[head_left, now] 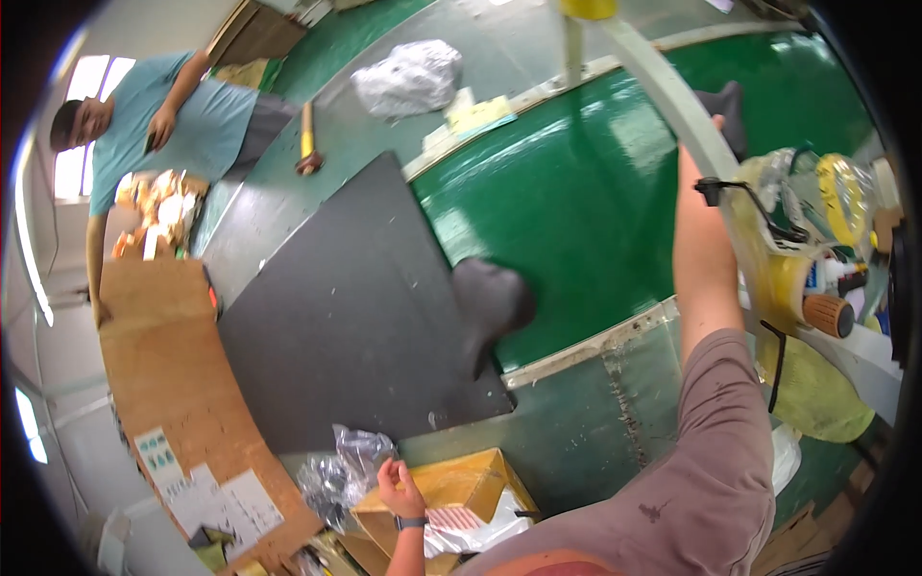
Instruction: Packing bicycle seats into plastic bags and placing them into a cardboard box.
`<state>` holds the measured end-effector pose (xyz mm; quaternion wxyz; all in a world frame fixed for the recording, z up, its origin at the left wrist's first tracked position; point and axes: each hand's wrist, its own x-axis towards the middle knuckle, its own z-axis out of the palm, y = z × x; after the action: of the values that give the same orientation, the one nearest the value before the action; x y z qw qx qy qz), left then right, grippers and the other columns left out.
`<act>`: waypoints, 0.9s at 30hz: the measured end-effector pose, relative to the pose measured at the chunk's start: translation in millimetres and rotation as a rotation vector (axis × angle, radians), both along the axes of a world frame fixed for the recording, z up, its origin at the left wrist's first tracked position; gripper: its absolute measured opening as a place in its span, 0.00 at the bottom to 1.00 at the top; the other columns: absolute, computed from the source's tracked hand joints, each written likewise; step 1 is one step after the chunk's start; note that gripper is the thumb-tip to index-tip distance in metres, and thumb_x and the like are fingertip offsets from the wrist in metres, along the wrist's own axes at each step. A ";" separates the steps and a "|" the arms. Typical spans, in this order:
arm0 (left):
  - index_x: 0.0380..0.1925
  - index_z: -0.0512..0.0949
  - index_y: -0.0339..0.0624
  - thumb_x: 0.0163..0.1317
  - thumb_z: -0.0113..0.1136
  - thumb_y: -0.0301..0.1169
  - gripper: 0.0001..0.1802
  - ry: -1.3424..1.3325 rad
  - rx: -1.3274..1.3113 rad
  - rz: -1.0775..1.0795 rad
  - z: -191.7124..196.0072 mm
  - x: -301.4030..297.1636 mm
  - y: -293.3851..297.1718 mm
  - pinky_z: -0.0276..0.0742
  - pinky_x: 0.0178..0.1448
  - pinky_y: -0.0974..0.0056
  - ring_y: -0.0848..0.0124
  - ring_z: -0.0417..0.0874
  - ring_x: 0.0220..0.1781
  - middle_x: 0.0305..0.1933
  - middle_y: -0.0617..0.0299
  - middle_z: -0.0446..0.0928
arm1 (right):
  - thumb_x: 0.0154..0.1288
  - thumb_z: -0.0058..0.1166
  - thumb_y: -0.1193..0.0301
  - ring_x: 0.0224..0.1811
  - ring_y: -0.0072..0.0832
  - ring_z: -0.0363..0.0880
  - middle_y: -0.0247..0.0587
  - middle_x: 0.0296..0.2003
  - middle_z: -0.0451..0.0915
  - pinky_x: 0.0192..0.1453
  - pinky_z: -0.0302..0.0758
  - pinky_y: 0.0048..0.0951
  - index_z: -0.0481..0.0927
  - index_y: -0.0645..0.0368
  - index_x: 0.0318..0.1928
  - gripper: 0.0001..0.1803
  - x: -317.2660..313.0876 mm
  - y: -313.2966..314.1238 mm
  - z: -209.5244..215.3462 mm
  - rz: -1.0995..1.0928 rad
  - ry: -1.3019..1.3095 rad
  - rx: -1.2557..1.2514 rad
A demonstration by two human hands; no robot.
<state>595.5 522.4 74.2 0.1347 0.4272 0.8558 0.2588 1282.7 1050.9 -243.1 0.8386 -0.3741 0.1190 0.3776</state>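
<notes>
We see a hammer (306, 134) near a pale bag (408, 82), with yellow paper (482, 117) by the bag. To our left, a co-worker (178, 115) touches a brown board (158, 360) bearing white sheets (252, 504); to our right, we notice a yellow ring (834, 197).

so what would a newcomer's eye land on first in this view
Probably the glossy green surface right of centre, and the big dark grey sheet to its left. Next, likely the person in a light blue shirt at upper left, with one hand at the edge of a brown board. Near the lower edge, the wearer's left hand is beside crumpled clear plastic.
</notes>
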 end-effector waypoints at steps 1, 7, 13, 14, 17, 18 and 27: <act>0.61 0.81 0.34 0.78 0.66 0.30 0.17 -0.027 -0.003 -0.036 -10.4 2.2 10.7 0.85 0.52 0.62 0.67 0.88 0.45 0.45 0.55 0.87 | 0.81 0.62 0.58 0.67 0.46 0.82 0.49 0.63 0.83 0.70 0.83 0.55 0.67 0.55 0.78 0.33 66.3 20.5 24.4 -0.021 -0.045 -0.023; 0.56 0.84 0.36 0.78 0.68 0.31 0.13 0.039 -0.046 -0.007 1.6 1.4 8.0 0.86 0.48 0.62 0.69 0.89 0.40 0.42 0.56 0.88 | 0.73 0.74 0.65 0.57 0.42 0.88 0.39 0.65 0.83 0.47 0.92 0.55 0.72 0.49 0.72 0.33 -99.7 29.3 88.5 -0.027 -0.176 -0.290; 0.53 0.86 0.37 0.76 0.70 0.36 0.14 0.030 0.063 -0.027 -9.6 -3.0 -2.7 0.85 0.46 0.62 0.69 0.90 0.38 0.38 0.56 0.90 | 0.70 0.74 0.54 0.65 0.38 0.82 0.38 0.69 0.79 0.54 0.82 0.46 0.63 0.50 0.80 0.46 -221.6 -162.7 143.0 1.094 -0.395 -0.381; 0.52 0.86 0.37 0.76 0.70 0.37 0.15 0.026 0.089 -0.041 -10.6 -3.0 -4.5 0.85 0.46 0.61 0.68 0.91 0.38 0.39 0.55 0.90 | 0.71 0.72 0.55 0.66 0.39 0.82 0.40 0.70 0.78 0.55 0.82 0.47 0.61 0.51 0.82 0.47 -224.0 -182.0 147.0 1.233 -0.429 -0.377; 0.52 0.88 0.40 0.76 0.70 0.41 0.16 0.094 0.051 -0.046 -2.4 3.5 -3.2 0.87 0.47 0.58 0.64 0.93 0.39 0.39 0.54 0.91 | 0.72 0.70 0.53 0.68 0.41 0.81 0.42 0.73 0.76 0.59 0.82 0.51 0.58 0.51 0.84 0.49 -201.0 -238.5 154.8 1.504 -0.471 -0.395; 0.52 0.88 0.41 0.76 0.70 0.42 0.16 0.128 0.042 -0.015 -1.1 -1.2 -10.3 0.88 0.48 0.57 0.62 0.94 0.41 0.40 0.53 0.92 | 0.71 0.71 0.52 0.69 0.42 0.81 0.44 0.74 0.75 0.61 0.82 0.55 0.58 0.52 0.84 0.50 -217.2 -262.3 191.4 1.564 -0.559 -0.397; 0.52 0.88 0.43 0.78 0.66 0.45 0.18 0.068 0.232 -0.022 19.7 -6.9 -34.6 0.87 0.49 0.54 0.56 0.93 0.43 0.43 0.53 0.92 | 0.77 0.67 0.63 0.49 0.43 0.91 0.50 0.52 0.87 0.50 0.91 0.49 0.76 0.61 0.68 0.26 -268.4 -663.8 221.5 1.614 0.057 -0.534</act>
<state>588.5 487.8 93.9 0.0579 0.4579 0.8194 0.3400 1014.3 387.1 -21.5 0.1926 -0.5199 -0.0781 0.8285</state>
